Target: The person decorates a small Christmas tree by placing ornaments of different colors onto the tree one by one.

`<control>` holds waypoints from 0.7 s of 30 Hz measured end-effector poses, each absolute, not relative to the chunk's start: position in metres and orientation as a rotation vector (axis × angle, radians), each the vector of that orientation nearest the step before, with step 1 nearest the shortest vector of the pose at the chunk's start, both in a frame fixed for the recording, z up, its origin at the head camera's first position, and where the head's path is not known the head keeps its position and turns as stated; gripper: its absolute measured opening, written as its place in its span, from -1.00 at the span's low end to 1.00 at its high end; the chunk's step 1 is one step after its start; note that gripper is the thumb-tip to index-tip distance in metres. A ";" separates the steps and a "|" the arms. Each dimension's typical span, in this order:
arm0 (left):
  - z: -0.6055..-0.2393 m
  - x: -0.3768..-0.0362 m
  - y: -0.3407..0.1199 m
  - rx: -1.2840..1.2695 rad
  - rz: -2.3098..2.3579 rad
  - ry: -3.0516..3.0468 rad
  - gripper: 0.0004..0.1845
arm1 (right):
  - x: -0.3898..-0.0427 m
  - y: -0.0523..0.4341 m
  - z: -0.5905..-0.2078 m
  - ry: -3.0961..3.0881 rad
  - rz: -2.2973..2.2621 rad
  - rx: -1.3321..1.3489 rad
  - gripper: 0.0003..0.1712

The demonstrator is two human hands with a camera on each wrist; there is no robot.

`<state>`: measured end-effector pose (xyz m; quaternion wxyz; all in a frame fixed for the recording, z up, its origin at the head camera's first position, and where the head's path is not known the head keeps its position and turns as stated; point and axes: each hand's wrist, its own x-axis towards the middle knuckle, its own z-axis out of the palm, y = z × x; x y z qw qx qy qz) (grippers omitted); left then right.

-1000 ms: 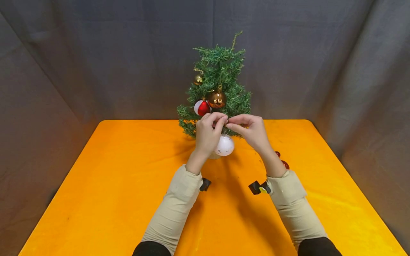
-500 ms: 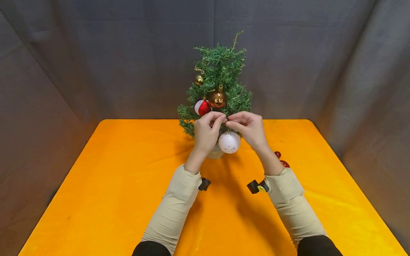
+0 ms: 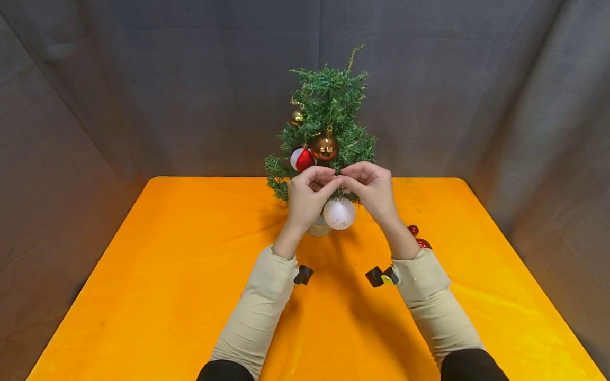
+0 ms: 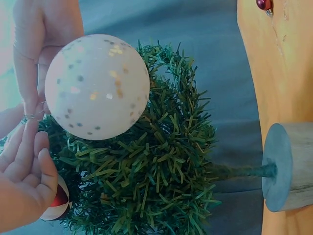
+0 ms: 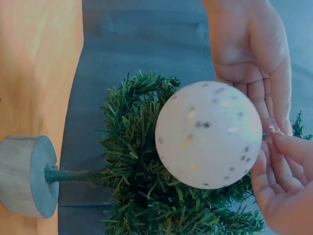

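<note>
A small green tree (image 3: 329, 121) stands in a pale round base (image 3: 318, 229) at the far middle of the orange table (image 3: 167, 275). Both hands meet in front of its lower branches. My left hand (image 3: 308, 194) and right hand (image 3: 370, 189) pinch the thin hanging loop of a white speckled bauble (image 3: 339, 214), which dangles just below the fingertips. In the wrist views the white bauble (image 4: 97, 86) (image 5: 209, 134) hangs against the green needles, with the tree base (image 4: 286, 166) (image 5: 27, 175) to the side. A red-and-white bauble (image 3: 302, 159), a bronze one (image 3: 324, 147) and a small gold one (image 3: 296, 117) hang on the tree.
Two small red baubles (image 3: 419, 238) lie on the table just right of my right wrist. A grey cloth backdrop (image 3: 143, 79) closes in the back and sides. The orange tabletop reaches forward to the near edge.
Both hands have risen slightly and drawn closer to the branches. The white bauble swung a little right and now hangs between the hands.
</note>
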<state>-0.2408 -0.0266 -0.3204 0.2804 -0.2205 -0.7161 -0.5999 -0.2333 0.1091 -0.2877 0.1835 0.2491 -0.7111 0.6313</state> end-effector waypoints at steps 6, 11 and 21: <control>-0.320 -0.239 -0.028 -0.597 -1.525 -1.994 -0.80 | -0.233 0.108 -0.287 -1.980 1.766 0.701 -0.93; -0.319 -0.240 -0.028 -0.587 -1.440 -2.049 -0.86 | -0.233 0.108 -0.286 -1.985 1.772 0.705 -0.90; -0.317 -0.241 -0.028 -0.569 -1.407 -1.977 -0.93 | -0.238 0.116 -0.291 -2.076 1.605 0.765 -0.92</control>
